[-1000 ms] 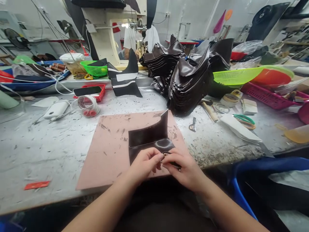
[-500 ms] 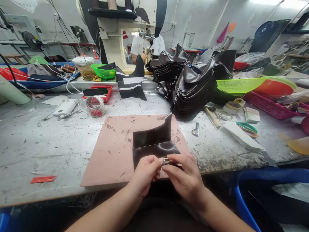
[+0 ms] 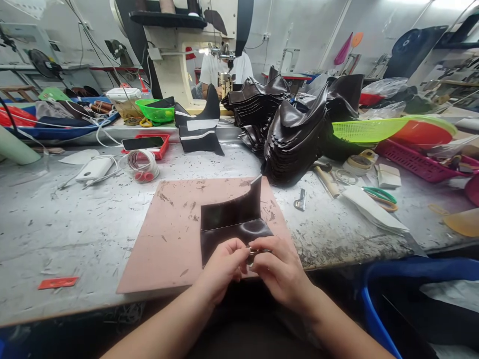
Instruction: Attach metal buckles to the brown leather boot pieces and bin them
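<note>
A dark brown leather piece lies folded on a pink cutting board at the near edge of the workbench. My left hand and my right hand meet over its near edge. Both pinch a small metal ring with closed fingertips. The leather's near corner is hidden under my fingers.
Tall stacks of dark leather pieces stand behind the board. A hammer, a metal clip, green scissors, tape rolls and baskets lie right. A phone on a red tray, a power bank and a sewing machine are left and behind.
Both hands stayed pinched at the leather's near edge. The fingertips have closed tighter over the metal ring, which shows less now. The view shifted slightly.
</note>
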`<state>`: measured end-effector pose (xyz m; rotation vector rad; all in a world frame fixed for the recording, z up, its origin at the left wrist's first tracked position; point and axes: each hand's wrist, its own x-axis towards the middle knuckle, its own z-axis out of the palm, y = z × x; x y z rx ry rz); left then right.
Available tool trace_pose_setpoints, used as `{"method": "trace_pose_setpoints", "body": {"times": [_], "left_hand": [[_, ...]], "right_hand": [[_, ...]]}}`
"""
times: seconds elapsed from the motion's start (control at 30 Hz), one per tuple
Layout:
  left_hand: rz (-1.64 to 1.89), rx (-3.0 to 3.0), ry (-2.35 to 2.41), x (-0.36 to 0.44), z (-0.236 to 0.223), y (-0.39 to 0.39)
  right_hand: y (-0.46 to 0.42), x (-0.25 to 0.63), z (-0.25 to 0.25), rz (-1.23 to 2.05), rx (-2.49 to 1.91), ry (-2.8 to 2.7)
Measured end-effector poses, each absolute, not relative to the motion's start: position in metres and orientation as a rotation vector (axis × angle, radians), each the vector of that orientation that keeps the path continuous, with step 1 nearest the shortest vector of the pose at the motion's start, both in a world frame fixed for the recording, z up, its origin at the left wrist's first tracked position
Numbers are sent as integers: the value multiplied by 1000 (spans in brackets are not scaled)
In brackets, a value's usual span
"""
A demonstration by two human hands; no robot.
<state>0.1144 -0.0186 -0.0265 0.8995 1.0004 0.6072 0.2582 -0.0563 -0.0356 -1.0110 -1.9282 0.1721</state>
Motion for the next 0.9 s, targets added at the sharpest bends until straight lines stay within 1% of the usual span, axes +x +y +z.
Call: {"method": "trace_pose_setpoints", "body": {"times": [0.07, 0.17, 0.27, 0.33, 0.4, 0.5, 0.7, 0.9], "left_hand": [[515, 952, 999, 112, -24, -14], [466, 1015, 1040, 104, -20, -5], [533, 1091, 1074, 95, -18, 4], [523, 1136, 1105, 92, -17, 9], [486, 1156, 1121, 93, -17, 12], [472, 1164, 1109, 99, -24, 15], [415, 1249, 1196, 113, -42, 17], [371, 1337, 1298, 118, -42, 17]], "right_hand": [[-59, 264, -39, 442, -936, -1857], [-71, 283, -46, 866, -843, -1519], [-86, 315, -53, 1092, -976, -1217], [-94, 338, -54, 1258, -1175, -1246], [-100, 355, -52, 1388, -1329, -1468], [-102, 366, -49, 1371, -1403, -1732], [-92, 362, -52, 1278, -1341, -1702], [-88, 359, -55, 1211, -1328, -1758]]}}
